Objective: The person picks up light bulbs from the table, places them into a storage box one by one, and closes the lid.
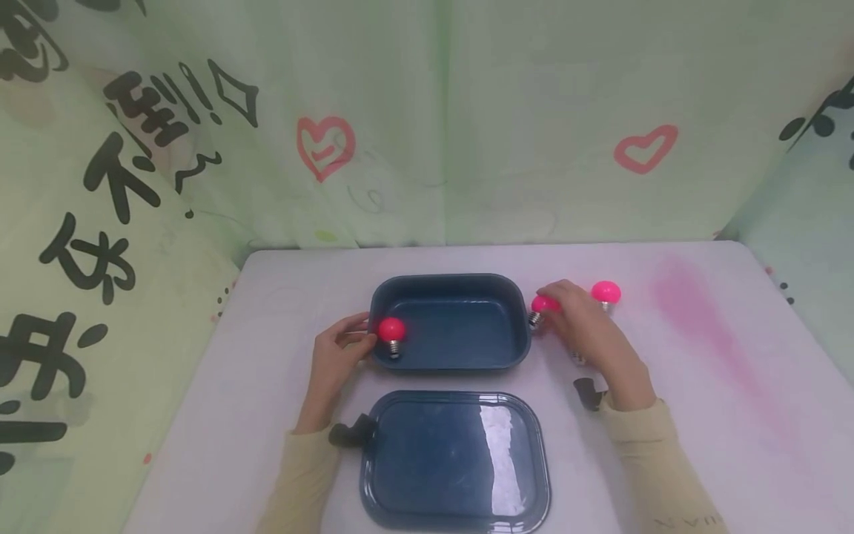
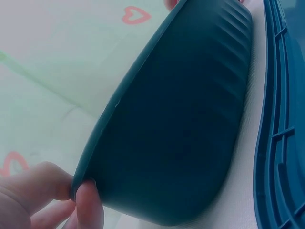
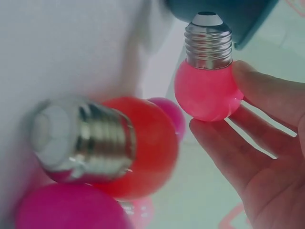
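Observation:
A dark blue rectangular box (image 1: 454,363) stands open-topped on the table, with a red light bulb (image 1: 392,330) lying inside near its left end. My left hand (image 1: 339,360) pinches the box's left rim between thumb and fingers, as the left wrist view also shows on the rim (image 2: 107,112). Just outside the box's right end, my right hand (image 1: 590,330) holds a pink light bulb (image 3: 206,93) by its round globe, metal screw base pointing towards the box. Below that hand in the right wrist view lie a red bulb (image 3: 147,148) and a magenta bulb (image 3: 71,210).
The box's dark blue lid (image 1: 440,460) lies on the table (image 1: 220,445) in front of the box. Another pink bulb (image 1: 606,292) rests behind my right hand. A green curtain (image 1: 494,185) with drawn hearts hangs along the table's back edge.

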`<action>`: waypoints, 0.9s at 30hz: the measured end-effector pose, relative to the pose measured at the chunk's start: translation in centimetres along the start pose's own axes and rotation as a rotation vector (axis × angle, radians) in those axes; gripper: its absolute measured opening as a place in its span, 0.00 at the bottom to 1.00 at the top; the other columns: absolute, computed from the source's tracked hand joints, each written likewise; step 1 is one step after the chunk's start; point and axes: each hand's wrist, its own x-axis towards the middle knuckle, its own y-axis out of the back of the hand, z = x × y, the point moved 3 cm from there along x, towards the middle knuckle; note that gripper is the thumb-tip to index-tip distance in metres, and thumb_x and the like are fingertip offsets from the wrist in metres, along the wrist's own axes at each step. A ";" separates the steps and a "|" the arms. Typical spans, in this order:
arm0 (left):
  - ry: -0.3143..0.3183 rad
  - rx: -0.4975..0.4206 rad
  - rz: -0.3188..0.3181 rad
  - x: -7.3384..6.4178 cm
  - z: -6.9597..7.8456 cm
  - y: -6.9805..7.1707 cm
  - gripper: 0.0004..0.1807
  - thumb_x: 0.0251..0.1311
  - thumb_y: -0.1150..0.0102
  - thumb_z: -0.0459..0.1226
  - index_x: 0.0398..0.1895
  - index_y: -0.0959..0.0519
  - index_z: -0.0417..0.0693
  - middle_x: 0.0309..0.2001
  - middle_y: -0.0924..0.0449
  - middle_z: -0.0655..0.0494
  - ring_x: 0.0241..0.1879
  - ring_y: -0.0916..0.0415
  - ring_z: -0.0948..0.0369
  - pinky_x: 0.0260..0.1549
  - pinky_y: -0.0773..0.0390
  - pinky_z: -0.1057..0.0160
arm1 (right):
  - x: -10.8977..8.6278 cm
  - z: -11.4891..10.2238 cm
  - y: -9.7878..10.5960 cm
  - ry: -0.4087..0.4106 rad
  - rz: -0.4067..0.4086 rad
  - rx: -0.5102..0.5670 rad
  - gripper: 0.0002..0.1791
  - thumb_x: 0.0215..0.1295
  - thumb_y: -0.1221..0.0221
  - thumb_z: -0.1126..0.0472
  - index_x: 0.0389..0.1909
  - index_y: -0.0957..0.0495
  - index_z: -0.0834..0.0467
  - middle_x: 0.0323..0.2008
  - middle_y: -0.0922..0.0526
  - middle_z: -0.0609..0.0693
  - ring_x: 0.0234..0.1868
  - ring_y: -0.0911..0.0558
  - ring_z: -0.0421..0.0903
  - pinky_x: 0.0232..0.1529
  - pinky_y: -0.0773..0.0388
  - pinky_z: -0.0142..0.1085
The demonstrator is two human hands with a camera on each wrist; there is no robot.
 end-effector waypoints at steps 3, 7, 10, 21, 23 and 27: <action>0.004 -0.002 0.004 -0.1 0.0 0.0 0.22 0.59 0.35 0.32 0.58 0.20 0.46 0.52 0.19 0.44 0.47 0.19 0.53 0.38 0.15 0.64 | -0.2 -0.3 0.4 0.003 0.010 0.007 0.23 0.64 0.38 0.69 0.60 0.26 0.65 0.56 0.23 0.61 0.60 0.25 0.61 0.62 0.27 0.58; 0.011 -0.005 0.009 -0.1 0.1 0.0 0.22 0.58 0.34 0.32 0.58 0.20 0.46 0.52 0.19 0.44 0.46 0.19 0.54 0.36 0.15 0.66 | -0.3 -0.8 0.9 0.011 0.029 0.016 0.22 0.64 0.38 0.70 0.60 0.26 0.63 0.57 0.24 0.60 0.61 0.25 0.60 0.62 0.28 0.58; 0.015 -0.006 0.011 0.0 0.1 0.0 0.23 0.58 0.34 0.32 0.59 0.20 0.46 0.53 0.19 0.44 0.47 0.19 0.54 0.36 0.15 0.67 | -0.4 -1.2 1.2 0.007 0.035 0.022 0.22 0.64 0.38 0.69 0.60 0.26 0.62 0.58 0.25 0.60 0.61 0.26 0.59 0.62 0.28 0.58; 0.018 0.013 0.008 -0.1 0.3 -0.1 0.23 0.59 0.33 0.33 0.59 0.21 0.47 0.54 0.20 0.45 0.49 0.20 0.53 0.38 0.15 0.67 | -0.4 -2.4 2.4 0.038 0.074 0.050 0.23 0.63 0.37 0.71 0.59 0.25 0.62 0.58 0.25 0.59 0.62 0.27 0.59 0.62 0.28 0.57; 0.017 0.017 0.005 -0.1 0.2 -0.1 0.23 0.59 0.33 0.34 0.60 0.21 0.47 0.54 0.20 0.45 0.50 0.20 0.53 0.38 0.15 0.67 | -0.3 -2.8 2.6 0.061 0.094 0.056 0.22 0.62 0.37 0.71 0.58 0.24 0.63 0.57 0.24 0.60 0.61 0.26 0.59 0.62 0.27 0.57; 0.022 0.031 0.006 -0.2 0.2 0.0 0.24 0.59 0.33 0.35 0.60 0.22 0.48 0.55 0.20 0.45 0.51 0.20 0.52 0.40 0.15 0.66 | 0.2 -4.0 2.6 0.093 0.119 0.053 0.21 0.62 0.36 0.71 0.57 0.23 0.64 0.55 0.22 0.61 0.60 0.25 0.60 0.61 0.26 0.56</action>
